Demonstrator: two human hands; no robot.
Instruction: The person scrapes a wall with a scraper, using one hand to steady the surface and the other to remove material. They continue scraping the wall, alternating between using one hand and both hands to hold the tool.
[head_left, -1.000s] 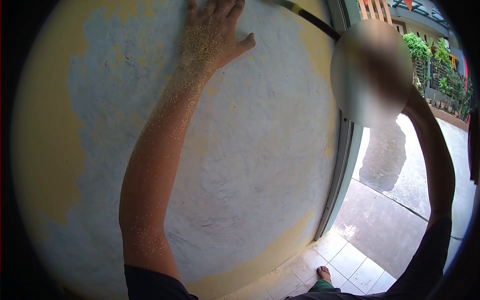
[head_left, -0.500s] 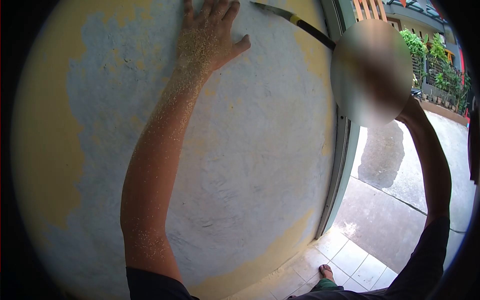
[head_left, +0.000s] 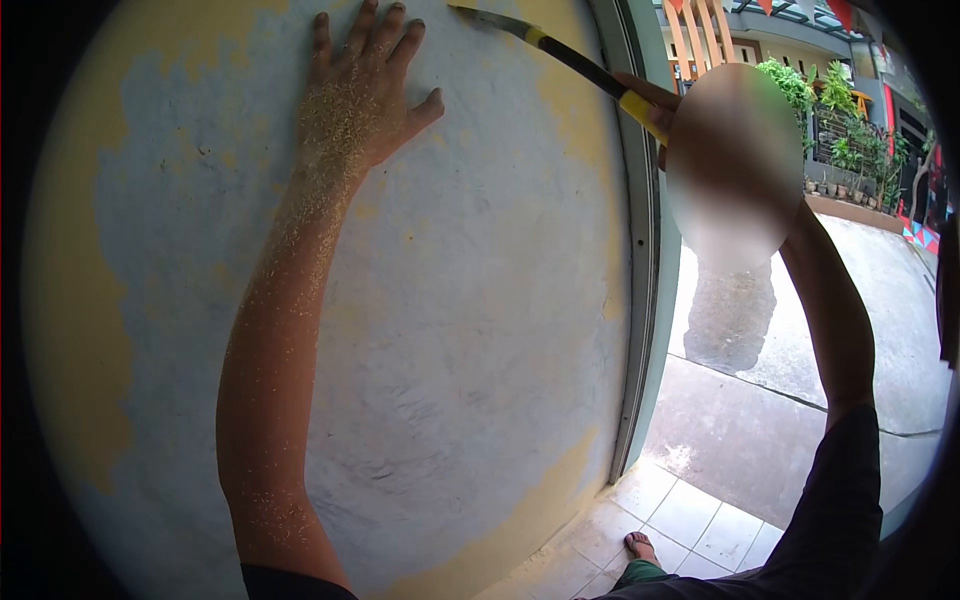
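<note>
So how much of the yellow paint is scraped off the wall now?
Most of it. The middle of the wall is bare grey, and yellow flakes dust the left arm. Now the right hand holds the scraper, blade on the wall up top; the left hand lies flat beside it. Left to do: yellow paint along the left edge and the bottom.

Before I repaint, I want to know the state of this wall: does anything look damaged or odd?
Yes. On the wall the yellow paint is gone over a large patch, bare grey showing, yellow left only at the edges. Yellow flecks dust the left hand and forearm. The right hand holds a scraper.
</note>
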